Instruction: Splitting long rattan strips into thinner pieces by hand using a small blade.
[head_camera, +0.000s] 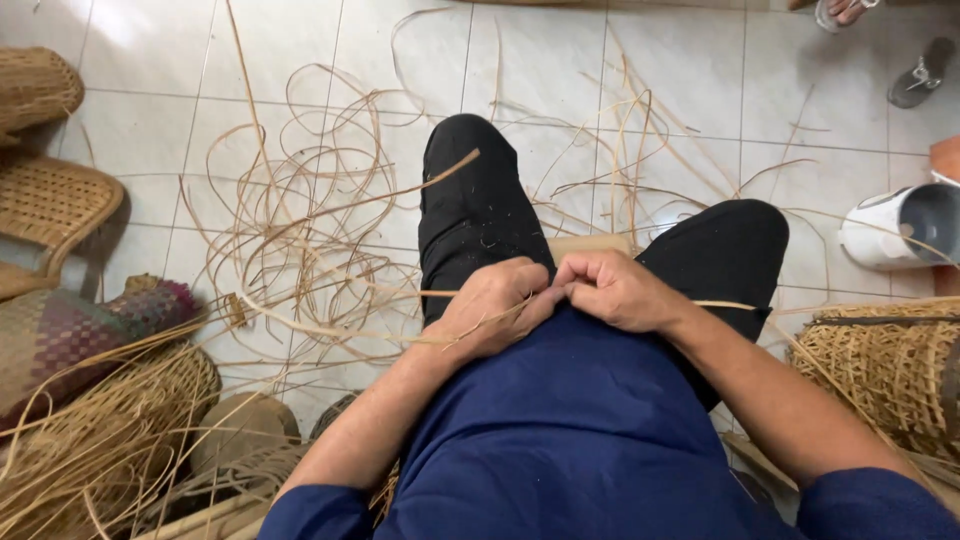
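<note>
I see my left hand (490, 305) and right hand (612, 290) meeting just above the lap, fingertips touching, both pinched on 1 thin cane strip (350, 330) that runs out to the left of the hands and pokes out a little to their right. The strip's free length trails over the tiled floor (700, 90), into the loose tangle of cane (300, 200) left of the left knee (465, 170). In my judgement, steady tension and a close grip matter here, so the strip neither kinks nor splits. A woven basket (885, 365) stands right of the hands.
</note>
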